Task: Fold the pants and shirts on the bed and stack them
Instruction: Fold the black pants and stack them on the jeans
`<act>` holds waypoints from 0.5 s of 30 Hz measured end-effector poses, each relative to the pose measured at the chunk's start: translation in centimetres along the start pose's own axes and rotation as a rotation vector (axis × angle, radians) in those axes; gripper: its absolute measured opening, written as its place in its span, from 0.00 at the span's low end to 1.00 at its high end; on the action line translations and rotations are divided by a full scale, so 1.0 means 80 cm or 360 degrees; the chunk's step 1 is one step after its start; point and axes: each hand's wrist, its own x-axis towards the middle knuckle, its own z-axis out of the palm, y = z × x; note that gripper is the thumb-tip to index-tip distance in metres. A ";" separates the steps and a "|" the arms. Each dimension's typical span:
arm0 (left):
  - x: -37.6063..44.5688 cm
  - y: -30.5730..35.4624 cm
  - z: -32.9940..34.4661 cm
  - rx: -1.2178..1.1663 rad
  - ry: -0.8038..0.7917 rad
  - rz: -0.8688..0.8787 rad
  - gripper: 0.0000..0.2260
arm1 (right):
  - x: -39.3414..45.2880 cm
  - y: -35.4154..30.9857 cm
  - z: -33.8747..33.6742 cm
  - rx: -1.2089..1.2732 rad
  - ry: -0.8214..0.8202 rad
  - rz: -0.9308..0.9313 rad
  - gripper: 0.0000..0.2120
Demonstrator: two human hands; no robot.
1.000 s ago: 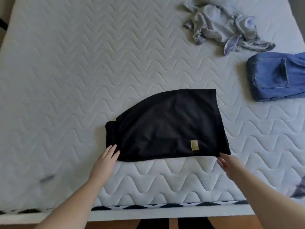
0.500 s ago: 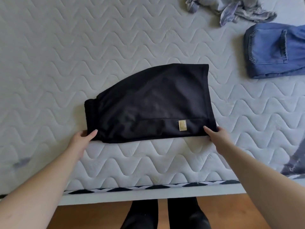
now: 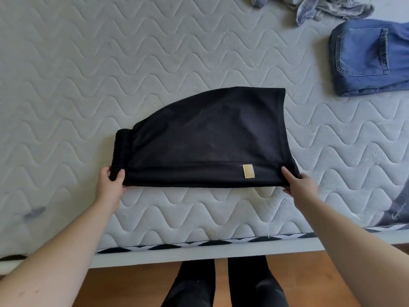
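One folded black fabric garment (image 3: 205, 138) with a tan label, lying on the quilted white mattress (image 3: 88, 74). Left hand (image 3: 110, 185) pinches its near-left corner; right hand (image 3: 298, 185) pinches its near-right corner. Beyond-right of it: one folded blue denim jeans (image 3: 367, 58), one crumpled grey shirt (image 3: 327, 7).

Black folded pants (image 3: 205, 138), plain, with a small tan-gold label (image 3: 248, 171) near the right lower edge. Pale grey-white mattress (image 3: 88, 85), quilted in wavy stitched lines, edged with a black-and-white zigzag trim (image 3: 199, 244). Blue denim jeans (image 3: 369, 58), faded, with lighter stitching round the pocket. Light grey crumpled shirt (image 3: 327, 6). Warm orange-brown wooden floor (image 3: 124, 286). Black-clad legs (image 3: 223, 284).
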 end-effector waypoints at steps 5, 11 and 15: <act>-0.007 -0.009 -0.012 0.0368 0.0180 0.0148 0.19 | -0.016 0.035 -0.004 -0.0592 0.0073 -0.0040 0.25; -0.028 -0.023 -0.013 0.0531 0.0173 0.0134 0.21 | -0.037 0.066 -0.007 -0.0414 0.0015 -0.0207 0.16; -0.057 -0.004 0.001 0.0735 0.0463 0.0237 0.29 | -0.060 0.063 0.002 -0.0172 0.0059 -0.0204 0.21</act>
